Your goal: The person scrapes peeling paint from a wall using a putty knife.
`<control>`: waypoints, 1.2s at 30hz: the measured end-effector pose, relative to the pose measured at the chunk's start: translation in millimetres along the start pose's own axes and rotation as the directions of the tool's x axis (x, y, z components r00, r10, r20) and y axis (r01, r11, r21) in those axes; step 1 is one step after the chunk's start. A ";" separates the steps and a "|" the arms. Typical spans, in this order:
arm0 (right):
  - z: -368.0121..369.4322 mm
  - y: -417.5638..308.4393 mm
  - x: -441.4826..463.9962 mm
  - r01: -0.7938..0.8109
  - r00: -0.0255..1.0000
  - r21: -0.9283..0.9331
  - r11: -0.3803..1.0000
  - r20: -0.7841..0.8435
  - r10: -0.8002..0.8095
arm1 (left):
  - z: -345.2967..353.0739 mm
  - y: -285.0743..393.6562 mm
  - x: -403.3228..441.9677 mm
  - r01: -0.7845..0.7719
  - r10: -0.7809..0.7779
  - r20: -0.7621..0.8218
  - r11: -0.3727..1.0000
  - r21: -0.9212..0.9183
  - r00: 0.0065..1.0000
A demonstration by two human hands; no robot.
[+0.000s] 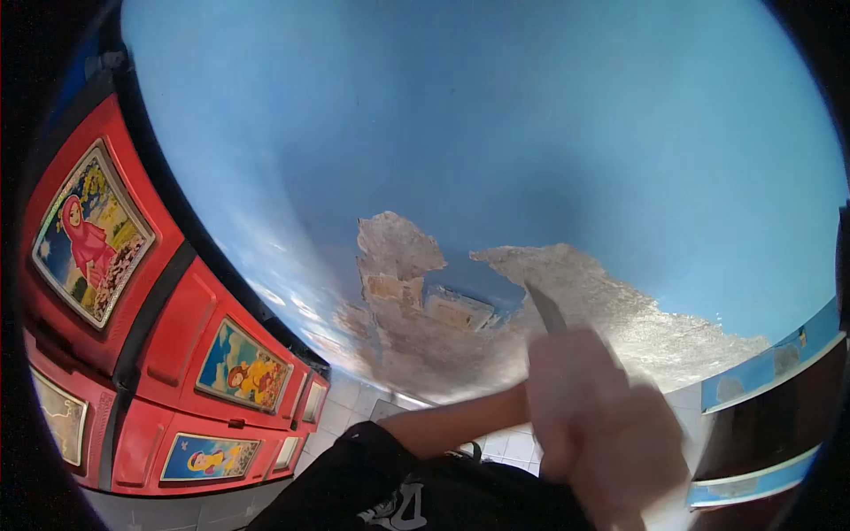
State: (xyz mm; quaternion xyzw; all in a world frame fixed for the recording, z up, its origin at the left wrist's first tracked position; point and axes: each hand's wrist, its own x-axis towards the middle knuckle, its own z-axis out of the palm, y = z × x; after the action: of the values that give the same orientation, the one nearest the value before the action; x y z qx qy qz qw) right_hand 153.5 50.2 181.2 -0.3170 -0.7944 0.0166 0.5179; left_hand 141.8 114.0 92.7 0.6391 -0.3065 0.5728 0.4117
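Observation:
A thin, pointed metal blade (pixel 545 309) sticks up out of my closed right hand (pixel 611 434), which is smeared by motion. Its handle is hidden in the grip, so the exact kind of tool is unclear. From the left, my left forearm (pixel 469 419) reaches across to the right hand. There the left hand merges with the blur, and its fingers cannot be made out. Behind the blade is a blue wall (pixel 443 115) with a bare, rough patch (pixel 575 274) where the paint has come off. The blade's tip overlaps this patch in view; contact cannot be told.
A red cabinet (pixel 168 354) with cartoon pictures on its panels stands along the left. Blue-edged, dark shelving (pixel 770 434) is at the lower right. Light floor tiles (pixel 341 409) show below the wall. A black garment (pixel 416 487) covers my body.

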 end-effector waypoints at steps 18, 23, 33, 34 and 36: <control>3.9 -2.8 34.4 -0.039 0.975 -0.051 0.998 0.214 0.049 | -6.9 6.0 -0.6 0.005 -0.004 -0.038 1.000 0.008 0.999; 11.5 -11.0 4.2 -0.090 0.992 0.012 0.996 -0.085 0.091 | -8.4 4.1 0.9 0.006 -0.006 -0.051 1.000 0.003 0.999; 9.9 -11.1 17.0 -0.051 0.999 0.141 0.989 0.007 0.050 | -10.3 2.2 2.3 0.004 -0.003 -0.076 1.000 0.019 0.997; 11.6 -17.0 24.3 -0.080 0.996 0.160 0.984 0.058 0.072 | -8.9 3.8 2.5 0.000 0.002 -0.070 1.000 0.019 0.998; 22.0 -31.2 31.0 -0.322 0.927 -0.286 0.903 0.098 0.362 | -14.6 2.9 3.1 0.004 -0.002 -0.075 1.000 0.027 0.997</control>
State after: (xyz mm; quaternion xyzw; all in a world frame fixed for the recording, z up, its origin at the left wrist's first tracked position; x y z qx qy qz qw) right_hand 111.9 48.1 207.2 -0.5158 -0.7577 0.0250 0.3990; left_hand 132.8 125.7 96.4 0.6232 -0.2820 0.5999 0.4150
